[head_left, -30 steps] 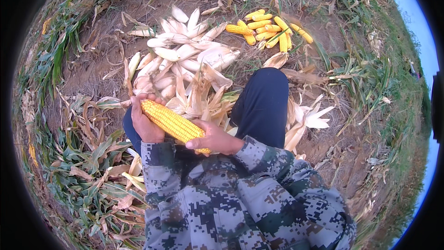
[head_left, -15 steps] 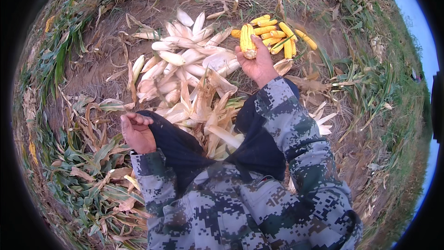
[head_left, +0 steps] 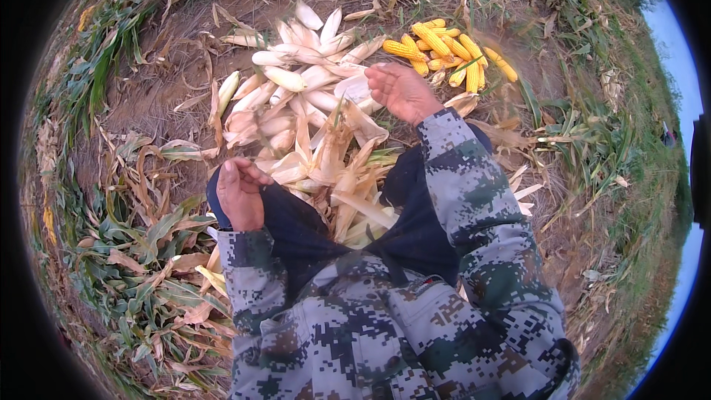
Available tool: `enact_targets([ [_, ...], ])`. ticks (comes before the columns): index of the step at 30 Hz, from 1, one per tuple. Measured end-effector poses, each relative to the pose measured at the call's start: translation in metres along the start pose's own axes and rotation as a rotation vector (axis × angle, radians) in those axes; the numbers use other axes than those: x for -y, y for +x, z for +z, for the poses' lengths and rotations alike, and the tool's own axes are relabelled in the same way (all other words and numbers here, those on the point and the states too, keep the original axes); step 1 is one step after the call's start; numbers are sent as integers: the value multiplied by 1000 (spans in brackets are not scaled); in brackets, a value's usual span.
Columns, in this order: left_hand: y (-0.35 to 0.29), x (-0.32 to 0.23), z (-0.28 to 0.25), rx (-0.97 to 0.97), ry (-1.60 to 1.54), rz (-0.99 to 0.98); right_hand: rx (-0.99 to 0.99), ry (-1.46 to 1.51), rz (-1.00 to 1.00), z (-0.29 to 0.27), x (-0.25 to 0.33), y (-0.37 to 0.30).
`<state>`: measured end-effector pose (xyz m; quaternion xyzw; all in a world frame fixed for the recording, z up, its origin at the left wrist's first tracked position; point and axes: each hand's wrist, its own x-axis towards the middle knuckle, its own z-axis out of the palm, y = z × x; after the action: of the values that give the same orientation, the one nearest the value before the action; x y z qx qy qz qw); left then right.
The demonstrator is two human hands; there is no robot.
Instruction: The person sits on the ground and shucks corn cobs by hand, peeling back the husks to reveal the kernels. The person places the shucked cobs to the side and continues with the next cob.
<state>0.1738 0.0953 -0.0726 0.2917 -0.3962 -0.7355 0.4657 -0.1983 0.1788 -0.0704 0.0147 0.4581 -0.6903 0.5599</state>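
My right hand (head_left: 404, 93) is empty, its fingers loosely stretched out, just in front of a heap of bare yellow corn cobs (head_left: 444, 47). Left of it lies a pile of corn ears in pale husks (head_left: 284, 78), several of them pointing away from me. My left hand (head_left: 242, 194) hovers by my left knee, holding nothing, with its fingers loosely bent and apart. Between my knees is a heap of torn, dry husks (head_left: 326, 154).
Green and dry corn leaves (head_left: 159, 244) are strewn on the left. More cut stalks and leaves (head_left: 585, 141) lie on the right. Brown soil (head_left: 174, 78) with bits of straw shows around the piles. Grass runs along the far right.
My right hand has let go of a yellow corn cob onto the heap and drawn back slightly left and nearer. My left hand has moved a little to the right.
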Motion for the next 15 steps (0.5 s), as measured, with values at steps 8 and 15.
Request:
enact_targets([
  [8,6,6,6,4,146,-166,162,-185,-206,32,51,-11],
  [15,42,52,21,175,722,-407,180,-335,-264,45,55,-14],
])
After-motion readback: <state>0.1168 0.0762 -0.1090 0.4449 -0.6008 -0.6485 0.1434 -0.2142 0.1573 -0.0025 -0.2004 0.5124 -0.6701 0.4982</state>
